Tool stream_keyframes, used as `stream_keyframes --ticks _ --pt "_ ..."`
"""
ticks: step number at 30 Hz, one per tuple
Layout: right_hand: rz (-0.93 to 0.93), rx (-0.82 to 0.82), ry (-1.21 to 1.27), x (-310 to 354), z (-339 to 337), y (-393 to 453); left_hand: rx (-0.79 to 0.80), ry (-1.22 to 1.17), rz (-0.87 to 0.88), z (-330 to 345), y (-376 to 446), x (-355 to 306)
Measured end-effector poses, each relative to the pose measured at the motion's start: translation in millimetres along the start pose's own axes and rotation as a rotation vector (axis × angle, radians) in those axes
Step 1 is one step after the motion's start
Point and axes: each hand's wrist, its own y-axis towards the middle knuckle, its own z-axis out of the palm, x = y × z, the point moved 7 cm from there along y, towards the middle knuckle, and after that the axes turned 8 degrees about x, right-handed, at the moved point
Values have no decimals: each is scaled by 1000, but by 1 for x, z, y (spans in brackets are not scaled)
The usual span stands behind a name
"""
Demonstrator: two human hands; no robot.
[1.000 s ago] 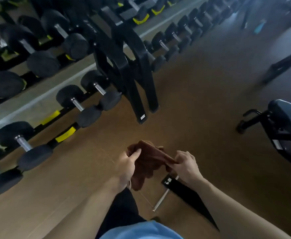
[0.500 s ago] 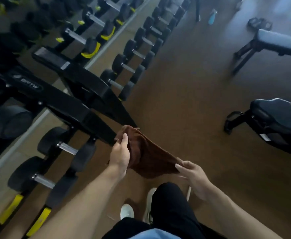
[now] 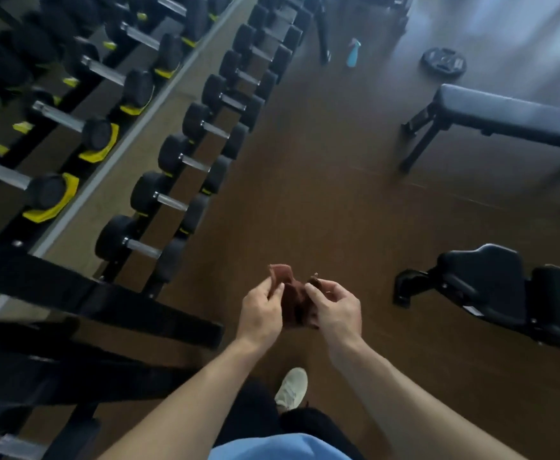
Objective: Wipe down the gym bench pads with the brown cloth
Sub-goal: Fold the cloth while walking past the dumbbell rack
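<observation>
Since half a second ago the brown cloth (image 3: 292,302) has been gathered from a spread sheet into a narrow bunch, and the flat bench (image 3: 517,114) has come nearer ahead. Both the left hand (image 3: 261,308) and right hand (image 3: 336,310) pinch the cloth in mid-air, well apart from any pad. Walking while refolding, with only fingertip grips, the person could drop it on the floor or clip the adjustable bench (image 3: 504,287) close on the right.

Head view, steeply down, floorward.
</observation>
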Motion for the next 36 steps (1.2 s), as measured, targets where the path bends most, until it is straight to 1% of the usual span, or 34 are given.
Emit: stream_keyframes --ticks 4,10,13,15,17,19,21,23,24,25,26,27,28,29,31,32,34,36 --pt "-58 -69 -39 61 -8 60 53 26 70 30 65 -58" --pt "-77 -192 -38 131 -17 167 117 54 111 60 175 -119" --pt "-63 -141 -51 166 -2 223 142 173 132 62 234 -150" --pt "-34 -107 -87 191 9 260 177 194 130 62 276 -168" --pt "10 -108 -78 214 16 295 238 202 150 62 311 -186" --pt "76 -139 4 234 20 329 299 211 159 61 344 -208" --pt "107 -171 28 257 25 361 386 152 144 63 378 -223" --pt "91 -181 -22 281 28 394 469 17 91 66 411 -234" --pt "64 -176 -59 296 27 412 449 -61 53 65 430 -241" --pt "30 -149 -114 313 24 431 389 -113 24 61 453 -246" --pt "-14 -93 -177 333 20 452 300 -104 29 54 477 -256" --pt "-64 -5 -233 355 15 472 214 -23 57 45 503 -271" --pt "-108 109 -268 378 11 492 163 118 91 39 532 -288" --pt "-139 236 -283 401 5 511 165 286 130 38 561 -306" --pt "-153 480 -278 445 -6 544 303 589 140 47 621 -329" --pt "-154 568 -266 467 -13 561 382 693 130 54 649 -338" --pt "-158 647 -246 511 -30 601 497 807 124 70 697 -359" --pt "-157 654 -246 554 -48 640 532 794 109 85 734 -386"
